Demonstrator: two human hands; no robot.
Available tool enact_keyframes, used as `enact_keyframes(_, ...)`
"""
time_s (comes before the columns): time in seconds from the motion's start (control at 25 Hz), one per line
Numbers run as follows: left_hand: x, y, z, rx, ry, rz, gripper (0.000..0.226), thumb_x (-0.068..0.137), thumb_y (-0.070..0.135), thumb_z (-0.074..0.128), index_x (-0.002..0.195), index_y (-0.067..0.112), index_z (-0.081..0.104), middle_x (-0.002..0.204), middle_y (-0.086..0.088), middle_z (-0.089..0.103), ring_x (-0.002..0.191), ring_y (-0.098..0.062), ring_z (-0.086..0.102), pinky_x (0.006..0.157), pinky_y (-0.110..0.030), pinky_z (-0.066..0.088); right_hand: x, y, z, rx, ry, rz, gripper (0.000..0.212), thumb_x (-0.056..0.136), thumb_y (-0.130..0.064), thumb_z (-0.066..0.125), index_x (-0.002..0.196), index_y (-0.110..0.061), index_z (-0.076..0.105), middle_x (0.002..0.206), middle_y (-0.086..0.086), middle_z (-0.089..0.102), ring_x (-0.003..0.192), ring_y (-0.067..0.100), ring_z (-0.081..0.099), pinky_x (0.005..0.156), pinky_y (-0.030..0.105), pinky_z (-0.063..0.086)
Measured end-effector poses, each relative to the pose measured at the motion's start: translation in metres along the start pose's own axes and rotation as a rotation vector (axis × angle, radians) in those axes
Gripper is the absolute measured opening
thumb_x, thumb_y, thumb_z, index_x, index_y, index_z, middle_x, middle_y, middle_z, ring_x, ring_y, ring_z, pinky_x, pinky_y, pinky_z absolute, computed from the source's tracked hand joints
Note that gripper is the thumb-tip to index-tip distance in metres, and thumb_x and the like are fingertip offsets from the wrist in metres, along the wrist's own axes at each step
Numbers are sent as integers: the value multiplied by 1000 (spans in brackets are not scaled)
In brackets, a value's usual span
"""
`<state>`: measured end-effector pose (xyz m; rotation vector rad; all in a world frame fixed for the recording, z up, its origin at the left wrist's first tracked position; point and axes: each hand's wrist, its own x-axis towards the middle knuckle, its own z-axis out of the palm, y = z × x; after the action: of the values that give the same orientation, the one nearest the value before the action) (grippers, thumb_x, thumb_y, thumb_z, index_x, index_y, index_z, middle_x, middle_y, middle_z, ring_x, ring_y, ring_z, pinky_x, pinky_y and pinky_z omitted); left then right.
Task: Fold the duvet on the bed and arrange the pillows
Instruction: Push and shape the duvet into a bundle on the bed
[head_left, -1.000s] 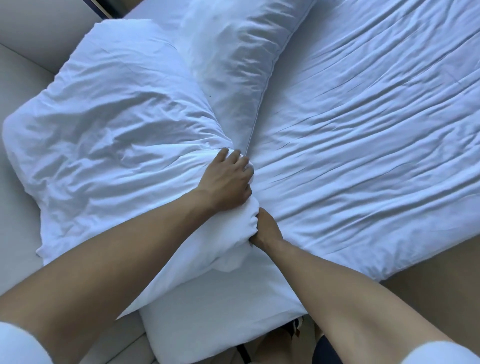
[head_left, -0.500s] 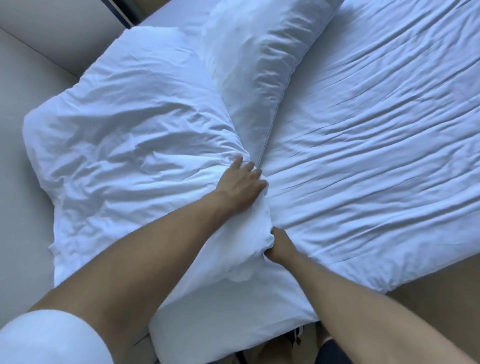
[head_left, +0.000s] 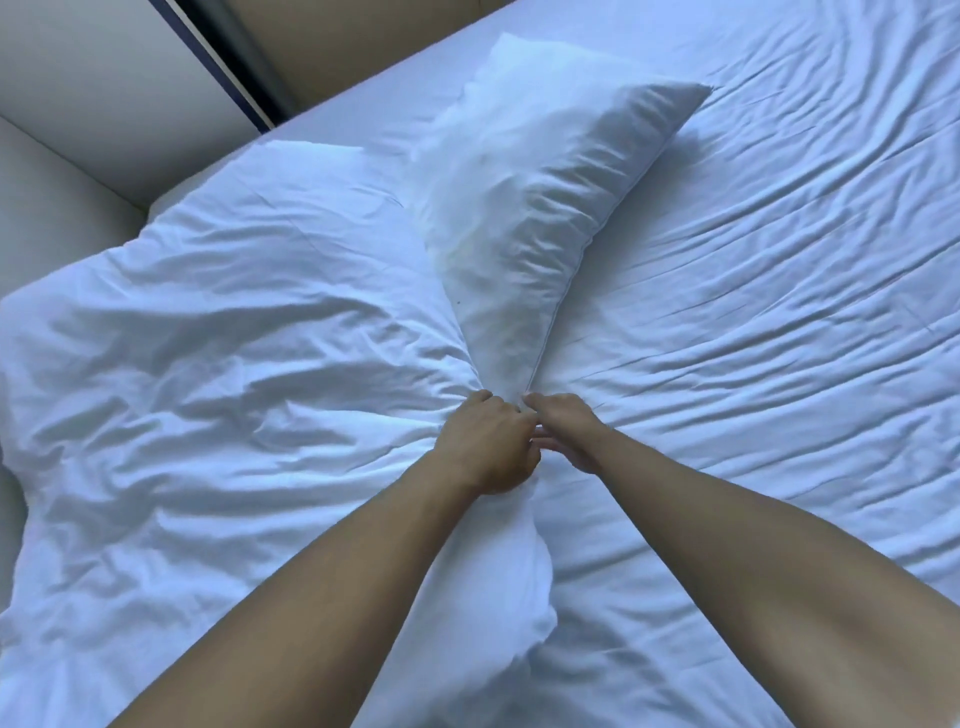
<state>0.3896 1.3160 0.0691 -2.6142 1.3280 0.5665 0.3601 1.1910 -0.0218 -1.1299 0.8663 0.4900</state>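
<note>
- Your two forearms reached forward from the near edge of the view and met over the middle of the bed
- Your left hand was curled down into the white fabric of the big rumpled pillow, gripping its inner corner where the cloth bunched up
- Your right hand sat just beside it, touching it, fingers bent toward the same bunched corner; whether it pinched cloth or only pressed there, you could not tell from this view
- That big pillow spread away to your left from the hands, with its long side running across the bed toward the padded wall
- The second pillow lay straight ahead, its near corner touching your hands and its long axis pointing away and slightly right, so either hand stood about equally near it
- The wrinkled sheet covered the bed to the right; no folded duvet was plainly visible
</note>
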Motion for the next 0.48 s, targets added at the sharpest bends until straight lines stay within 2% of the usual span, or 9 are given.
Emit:
enact_keyframes(0.04, 10, -4, -2, -25, -7, -35, 33, 98, 31, 46, 114, 12, 68, 110, -11, 72, 103, -32, 64, 90, -39, 41, 11, -9, 10, -3, 20, 4, 22, 93, -32, 65, 93, -10, 68, 85, 9, 65, 81, 28, 63, 75, 34, 53)
enact_keyframes(0.12, 26, -7, -2, -126, -20, -139, 31, 94, 24, 50, 111, 6, 69, 114, -14, 71, 106, -33, 64, 82, -38, 43, 30, -22, 28, -30, 84, 28, 30, 91, -32, 67, 107, -6, 68, 87, 7, 68, 80, 26, 64, 72, 31, 49)
enact_keyframes(0.16, 32, -10, -2, -172, -9, -190, 30, 92, 20, 52, 110, 4, 69, 115, -15, 70, 108, -33, 63, 81, -37, 44, 37, -26, 33, -37, 112, 62, 36, 91, -31, 67, 114, -4, 63, 93, 8, 68, 79, 25, 63, 70, 29, 48)
enact_keyframes(0.2, 35, -13, 1, -216, 11, -239, 28, 91, 17, 52, 109, 3, 69, 116, -16, 69, 110, -32, 62, 82, -37, 43, 44, -28, 36, -61, 133, 70, 33, 94, -29, 64, 113, -2, 59, 95, 9, 65, 77, 23, 59, 67, 29, 46)
enact_keyframes(0.24, 36, -16, 5, -263, 32, -279, 27, 90, 16, 52, 108, 4, 68, 116, -15, 67, 110, -32, 61, 82, -37, 43, 49, -29, 37, -108, 139, 65, 21, 99, -23, 57, 102, -2, 56, 90, 9, 59, 74, 21, 55, 64, 28, 44)
enact_keyframes(0.28, 35, -18, 9, -313, 56, -301, 24, 90, 15, 52, 108, 5, 65, 116, -14, 65, 109, -32, 60, 83, -37, 43, 54, -28, 38, -152, 133, 55, 18, 103, -16, 51, 88, -6, 51, 83, 7, 52, 73, 21, 51, 65, 27, 43)
enact_keyframes(0.32, 34, -19, 12, -358, 72, -307, 22, 90, 14, 51, 108, 6, 63, 116, -12, 64, 108, -32, 60, 84, -39, 45, 56, -25, 37, -203, 141, 30, 25, 103, -13, 49, 78, -12, 46, 77, 4, 47, 72, 21, 49, 65, 28, 43)
enact_keyframes(0.4, 32, -19, 12, -474, 121, -344, 20, 91, 13, 51, 107, 7, 62, 115, -9, 63, 106, -31, 60, 89, -43, 48, 48, -19, 34, -246, 194, -71, 28, 97, -17, 56, 72, -16, 43, 71, -1, 45, 64, 16, 46, 57, 27, 40)
enact_keyframes(0.48, 32, -19, 5, -714, 252, -499, 16, 92, 18, 55, 102, 11, 64, 109, -3, 64, 101, -24, 61, 87, -37, 49, 31, -18, 29, -270, 182, -237, 27, 93, -26, 61, 70, -16, 50, 66, -7, 50, 61, 13, 47, 54, 26, 39)
